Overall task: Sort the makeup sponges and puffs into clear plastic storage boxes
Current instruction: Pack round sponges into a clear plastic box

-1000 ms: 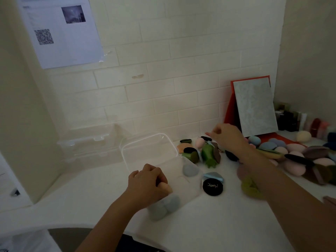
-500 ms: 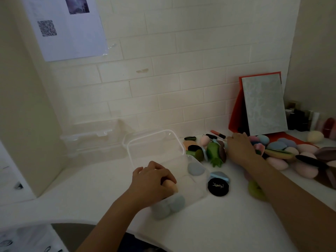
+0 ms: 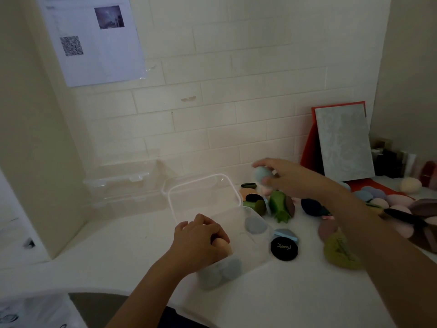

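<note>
An open clear plastic box [image 3: 256, 249] lies on the white counter with its lid [image 3: 203, 192] tipped up behind it. Blue-grey sponges [image 3: 227, 271] sit in its near corner and another one [image 3: 255, 224] at its far side. My left hand [image 3: 201, 240] grips a peach sponge [image 3: 222, 245] at the box's near rim. My right hand [image 3: 283, 174] holds a light blue egg-shaped sponge [image 3: 261, 174] in the air above the pile of sponges and puffs [image 3: 267, 202].
More pink, blue and brown puffs [image 3: 387, 202] lie at the right. A black round compact [image 3: 283, 248] and a green puff [image 3: 340, 252] lie beside the box. Closed clear boxes [image 3: 123, 183] stand at the wall. A red-backed board [image 3: 343, 143] leans behind.
My right hand, which was down on the pile, has lifted up and to the left with a light blue sponge in its fingers. My left hand stays at the box.
</note>
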`<state>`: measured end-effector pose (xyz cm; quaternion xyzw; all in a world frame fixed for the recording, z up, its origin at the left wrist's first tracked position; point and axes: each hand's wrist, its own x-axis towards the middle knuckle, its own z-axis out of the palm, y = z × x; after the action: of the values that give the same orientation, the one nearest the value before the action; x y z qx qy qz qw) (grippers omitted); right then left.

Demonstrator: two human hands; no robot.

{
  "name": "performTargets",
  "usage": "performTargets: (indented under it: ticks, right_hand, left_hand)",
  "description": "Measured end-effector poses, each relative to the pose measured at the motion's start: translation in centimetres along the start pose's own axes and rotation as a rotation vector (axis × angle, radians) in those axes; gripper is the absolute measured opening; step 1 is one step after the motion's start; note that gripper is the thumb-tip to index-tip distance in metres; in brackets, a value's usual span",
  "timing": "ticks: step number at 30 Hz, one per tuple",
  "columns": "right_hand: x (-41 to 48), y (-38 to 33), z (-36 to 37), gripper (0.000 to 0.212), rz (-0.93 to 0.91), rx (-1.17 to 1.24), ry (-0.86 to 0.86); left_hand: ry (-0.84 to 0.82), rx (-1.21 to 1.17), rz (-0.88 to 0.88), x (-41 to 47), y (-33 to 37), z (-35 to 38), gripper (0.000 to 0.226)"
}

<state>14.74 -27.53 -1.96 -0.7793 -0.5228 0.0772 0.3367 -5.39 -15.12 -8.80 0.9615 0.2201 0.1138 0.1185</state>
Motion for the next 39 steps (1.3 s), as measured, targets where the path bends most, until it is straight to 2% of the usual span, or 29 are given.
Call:
performTargets:
  ticks: [2,5,9,14,18,22,27,34,39]
  right_hand:
    - [-1.0,-2.0,0.5,0.04,-0.067,-0.012,-0.122]
    - [-1.9,-4.0,1.8,0.038,-0.182,-0.258,-0.266]
    - [-2.6,-4.8,3.7,0.038,-0.174,-0.429,-0.373]
    - [-2.5,-4.8,5.3,0.023,-0.21,-0.504,-0.531]
    - [-2.3,-4.4,5.1,0.029,-0.161,-0.465,-0.605]
    - [-2.0,-4.2,5.2,0.026,-0.103,-0.374,-0.54]
    - [-1.7,-3.8,6.1,0.019,-0.076,-0.421,-0.542]
    - [-1.5,-3.3,4.8,0.027,0.096,-0.116,-0.667]
    - [-1.6,-2.7,4.2,0.008,0.277,0.19,-0.596]
  left_hand:
    - [-0.002,0.011,0.004,-0.1,0.1,-0.1,0.023]
    - [-0.012,0.028,0.011,0.0,0.1,0.0,0.023]
    - [-0.014,0.038,0.0,0.1,0.1,0.1,0.024]
    - [-0.004,0.036,-0.011,0.2,0.4,0.0,0.026]
    - [0.016,0.027,-0.002,0.2,0.5,0.0,0.026]
    - [0.017,0.017,-0.022,0.2,0.4,0.3,0.026]
    - [0.043,0.049,0.047,0.3,0.5,0.3,0.027]
    - [0.053,-0.05,0.142,0.3,0.5,0.5,0.028]
    - [-0.036,-0.167,0.151,0.3,0.5,0.2,0.037]
